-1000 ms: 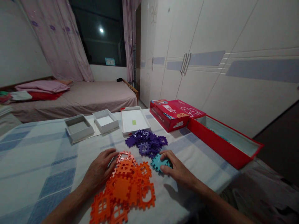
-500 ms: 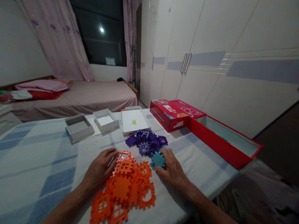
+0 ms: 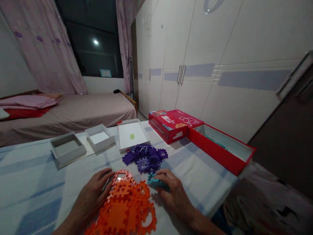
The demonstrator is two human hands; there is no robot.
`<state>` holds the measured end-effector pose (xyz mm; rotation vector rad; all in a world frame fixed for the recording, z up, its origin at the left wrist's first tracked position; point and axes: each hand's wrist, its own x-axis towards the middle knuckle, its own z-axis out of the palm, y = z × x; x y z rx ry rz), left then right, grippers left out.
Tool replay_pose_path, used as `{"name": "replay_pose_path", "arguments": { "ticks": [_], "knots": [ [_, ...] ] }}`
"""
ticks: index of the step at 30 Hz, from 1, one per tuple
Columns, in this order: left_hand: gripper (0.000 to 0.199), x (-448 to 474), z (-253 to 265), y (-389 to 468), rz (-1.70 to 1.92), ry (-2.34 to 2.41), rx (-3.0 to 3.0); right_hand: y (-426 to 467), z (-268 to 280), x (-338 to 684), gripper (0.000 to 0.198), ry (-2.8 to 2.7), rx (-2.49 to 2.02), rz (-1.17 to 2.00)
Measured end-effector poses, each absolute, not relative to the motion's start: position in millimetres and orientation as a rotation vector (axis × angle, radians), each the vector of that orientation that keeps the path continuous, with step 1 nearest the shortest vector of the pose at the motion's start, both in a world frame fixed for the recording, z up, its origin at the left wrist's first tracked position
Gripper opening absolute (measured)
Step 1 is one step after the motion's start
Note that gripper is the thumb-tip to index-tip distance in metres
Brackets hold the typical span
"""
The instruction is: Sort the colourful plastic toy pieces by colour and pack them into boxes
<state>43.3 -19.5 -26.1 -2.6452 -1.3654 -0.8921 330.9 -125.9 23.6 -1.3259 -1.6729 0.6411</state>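
Note:
My right hand [image 3: 171, 191] grips a teal notched-edge building piece [image 3: 154, 181] between thumb and fingers, held tilted and partly hidden by the fingers. On the left, my left hand [image 3: 94, 192] lies against the side of a heap of orange interlocking building pieces [image 3: 119, 209], its fingers stretched along the upper pieces and holding nothing. Several of the orange pieces have window-like cutouts. Just beyond both hands is a heap of purple interlocking pieces [image 3: 146, 156], close to the teal one.
Two small white box trays [image 3: 68, 148] and a flat white lid [image 3: 133, 133] stand behind the heaps. A red box [image 3: 171, 125] and an open red tray [image 3: 215, 148] with teal pieces inside are at the right. The table edge [image 3: 220, 199] runs along the right.
The view has turned rightward, so the scene sits further left and lower. My right hand has tipped the teal piece from facing me to a flatter tilt. My left hand stays beside the orange heap.

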Motion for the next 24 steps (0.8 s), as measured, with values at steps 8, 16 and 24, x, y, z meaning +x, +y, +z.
{"name": "replay_pose_path", "arguments": {
  "ticks": [8, 16, 24],
  "knots": [
    [0.033, 38.4, -31.0, -14.4, -0.872, -1.318, -2.660, -108.8, 53.5, 388.4, 0.022, -1.416, -1.468, 0.398],
    [0.034, 44.3, -27.1, -18.5, -0.906, -1.380, -2.628, -64.4, 110.5, 553.6, 0.035, -1.293, -1.830, -0.525],
    [0.033, 52.3, -14.1, -26.9, -0.863, -1.423, -2.657, -32.1, 93.7, 484.7, 0.026, -1.684, -1.623, -0.231]
  ]
}}
